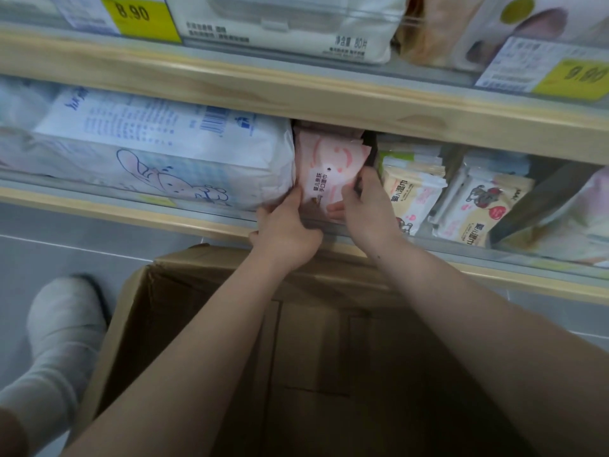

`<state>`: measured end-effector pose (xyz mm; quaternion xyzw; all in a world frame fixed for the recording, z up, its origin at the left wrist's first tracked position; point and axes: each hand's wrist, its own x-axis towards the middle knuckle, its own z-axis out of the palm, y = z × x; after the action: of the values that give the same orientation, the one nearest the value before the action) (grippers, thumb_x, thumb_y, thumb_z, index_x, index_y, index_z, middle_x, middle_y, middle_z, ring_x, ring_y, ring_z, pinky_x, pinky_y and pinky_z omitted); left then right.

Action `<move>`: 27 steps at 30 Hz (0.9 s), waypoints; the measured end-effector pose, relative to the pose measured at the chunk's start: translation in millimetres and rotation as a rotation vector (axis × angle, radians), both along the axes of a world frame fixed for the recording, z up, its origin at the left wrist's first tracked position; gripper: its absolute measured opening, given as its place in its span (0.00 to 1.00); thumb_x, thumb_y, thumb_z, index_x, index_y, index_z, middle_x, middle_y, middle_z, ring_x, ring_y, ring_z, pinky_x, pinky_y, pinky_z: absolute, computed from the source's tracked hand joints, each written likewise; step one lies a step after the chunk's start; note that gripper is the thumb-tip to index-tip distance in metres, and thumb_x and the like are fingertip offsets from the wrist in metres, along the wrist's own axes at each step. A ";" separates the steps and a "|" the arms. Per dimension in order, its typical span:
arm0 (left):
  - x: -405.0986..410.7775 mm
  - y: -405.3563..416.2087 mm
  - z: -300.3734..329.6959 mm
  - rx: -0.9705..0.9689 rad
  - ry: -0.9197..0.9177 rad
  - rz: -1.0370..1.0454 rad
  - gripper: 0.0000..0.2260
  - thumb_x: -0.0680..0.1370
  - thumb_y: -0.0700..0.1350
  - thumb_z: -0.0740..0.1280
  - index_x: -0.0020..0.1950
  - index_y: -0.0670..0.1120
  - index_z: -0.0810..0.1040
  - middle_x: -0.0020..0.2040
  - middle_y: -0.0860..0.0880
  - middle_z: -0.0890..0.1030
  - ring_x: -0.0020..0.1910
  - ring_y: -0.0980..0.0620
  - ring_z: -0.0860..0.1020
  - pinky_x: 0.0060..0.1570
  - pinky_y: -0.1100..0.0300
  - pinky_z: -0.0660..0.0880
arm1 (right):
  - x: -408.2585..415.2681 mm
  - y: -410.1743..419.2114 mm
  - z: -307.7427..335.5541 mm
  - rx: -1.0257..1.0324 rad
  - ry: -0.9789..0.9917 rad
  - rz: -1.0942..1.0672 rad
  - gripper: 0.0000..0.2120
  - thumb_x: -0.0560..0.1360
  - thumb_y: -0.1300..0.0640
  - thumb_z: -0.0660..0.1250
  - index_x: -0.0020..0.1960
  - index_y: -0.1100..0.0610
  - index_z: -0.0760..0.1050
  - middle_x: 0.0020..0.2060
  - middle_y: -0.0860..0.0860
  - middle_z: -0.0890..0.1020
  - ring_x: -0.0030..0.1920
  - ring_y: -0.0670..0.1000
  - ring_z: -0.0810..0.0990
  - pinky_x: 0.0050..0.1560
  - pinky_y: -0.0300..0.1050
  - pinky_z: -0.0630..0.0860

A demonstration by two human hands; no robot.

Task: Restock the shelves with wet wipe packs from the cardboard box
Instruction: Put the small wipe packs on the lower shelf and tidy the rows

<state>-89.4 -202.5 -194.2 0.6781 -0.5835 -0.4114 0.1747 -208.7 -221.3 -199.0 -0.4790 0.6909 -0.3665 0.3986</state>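
We look down past both forearms at a wooden shelf (204,222). Both hands meet at about 12 o'clock of centre, clamped on a pink wet wipe pack (326,174) that stands upright at the shelf's front edge. Left hand (285,234) grips the pack's lower left corner, thumb up along its side. Right hand (369,209) holds the right edge, fingers curled round the front and the side. More pink packs stand behind it in the same slot.

At 9 o'clock of the pack, touching it, lies a large white bundle with a rabbit drawing (158,156). At 3 o'clock, just beside, stand cream wipe packs (412,199), then packs with a bear print (478,209).

Upper shelf (296,90) runs across at 12 o'clock, carrying a white pack (283,28) and yellow price tags (141,18).

Cardboard box (138,324) sits open on the floor under our arms, at 6 o'clock; its inside is dark, and we cannot tell its contents. A foot in a grey sock (62,328) stands at 8 o'clock, beside the box.
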 end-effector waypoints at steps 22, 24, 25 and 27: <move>14.3 33.7 80.1 -0.167 -0.010 -0.077 0.16 0.77 0.39 0.63 0.66 0.41 0.71 0.62 0.43 0.76 0.60 0.47 0.74 0.49 0.64 0.65 | -27.3 54.5 83.4 0.147 0.109 0.298 0.18 0.79 0.65 0.54 0.67 0.57 0.71 0.60 0.51 0.77 0.51 0.53 0.82 0.57 0.46 0.77; 12.4 40.3 98.2 -0.191 -0.047 -0.098 0.19 0.77 0.40 0.64 0.68 0.42 0.69 0.65 0.45 0.75 0.62 0.49 0.73 0.57 0.61 0.68 | -43.1 71.4 105.3 0.170 0.198 0.336 0.15 0.81 0.63 0.55 0.65 0.58 0.73 0.57 0.51 0.78 0.48 0.50 0.81 0.51 0.39 0.77; 9.7 43.4 107.5 -0.208 -0.061 -0.110 0.21 0.77 0.41 0.64 0.70 0.43 0.68 0.66 0.45 0.74 0.64 0.49 0.72 0.61 0.59 0.68 | -51.8 79.3 116.2 0.168 0.239 0.344 0.14 0.81 0.61 0.56 0.64 0.58 0.74 0.56 0.51 0.79 0.48 0.50 0.81 0.51 0.40 0.77; 1.1 51.1 129.6 -0.245 -0.062 -0.139 0.21 0.77 0.42 0.64 0.70 0.45 0.68 0.66 0.46 0.74 0.64 0.49 0.72 0.64 0.58 0.67 | -69.2 90.9 141.5 0.148 0.343 0.347 0.13 0.80 0.60 0.58 0.62 0.56 0.76 0.56 0.53 0.81 0.51 0.51 0.81 0.55 0.44 0.77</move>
<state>-88.3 -151.4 -64.7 0.6219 -0.6801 -0.3270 0.2091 -278.0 -130.4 -57.5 -0.6151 0.6808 -0.1545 0.3663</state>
